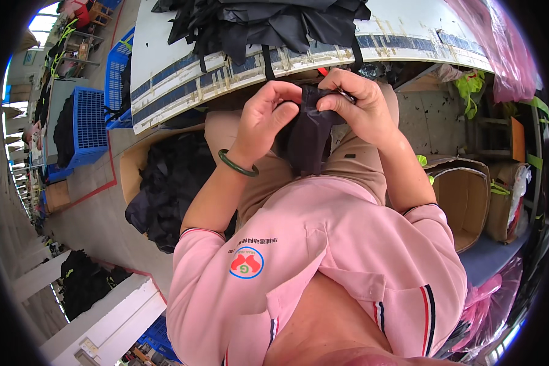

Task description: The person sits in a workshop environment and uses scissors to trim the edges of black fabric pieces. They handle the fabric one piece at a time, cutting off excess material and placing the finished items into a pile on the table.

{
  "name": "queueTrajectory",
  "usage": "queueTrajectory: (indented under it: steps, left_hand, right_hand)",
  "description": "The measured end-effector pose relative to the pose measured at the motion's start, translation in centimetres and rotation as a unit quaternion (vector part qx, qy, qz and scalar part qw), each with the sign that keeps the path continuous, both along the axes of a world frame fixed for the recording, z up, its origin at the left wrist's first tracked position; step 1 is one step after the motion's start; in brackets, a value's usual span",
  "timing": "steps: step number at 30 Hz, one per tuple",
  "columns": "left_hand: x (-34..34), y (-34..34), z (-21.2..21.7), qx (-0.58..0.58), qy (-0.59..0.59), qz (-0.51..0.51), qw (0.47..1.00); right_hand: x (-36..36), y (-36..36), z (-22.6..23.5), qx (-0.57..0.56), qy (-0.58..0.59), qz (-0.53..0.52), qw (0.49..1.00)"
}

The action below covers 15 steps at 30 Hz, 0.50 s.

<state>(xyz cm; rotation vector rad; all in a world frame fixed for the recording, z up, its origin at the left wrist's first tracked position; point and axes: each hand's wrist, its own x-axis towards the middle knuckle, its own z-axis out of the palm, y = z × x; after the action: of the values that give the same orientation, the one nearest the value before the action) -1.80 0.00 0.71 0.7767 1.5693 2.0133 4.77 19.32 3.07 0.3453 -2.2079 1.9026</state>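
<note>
While the dark cloth piece (308,134) is held just off the near edge of the worktop (155,58), its top sits between both hands and its lower part hangs over the lap (360,168). The right hand (363,104) has its fingers closed in a pinch on the cloth and also retains a small dark metal tool (346,94), type unclear. The left hand (262,122) sets a bent forefinger against the opposite side, thumb slightly apart; whether it grips cannot be determined.

Caution: a slip of the right pinch could press the tool into cloth or skin. The black strap (267,63) hanging from the worktop could snag the piece if lifted.

A black fabric pile (256,27) lies on the worktop; a carton (130,174) of dark fabric stands before its left part.
</note>
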Motion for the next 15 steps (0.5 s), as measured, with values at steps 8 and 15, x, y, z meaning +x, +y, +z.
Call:
queueTrajectory:
  steps: [8,15]
  left_hand:
    - [1.9,0.2,0.3,-0.02,0.029,0.029,0.999]
    - [1.7,0.7,0.9,0.054,-0.023,0.073,0.996]
  right_hand:
    - [-0.2,-0.1,-0.5,-0.083,-0.106,0.051,0.99]
    - [-0.4,-1.4,-0.6,-0.208,-0.16,0.013,0.965]
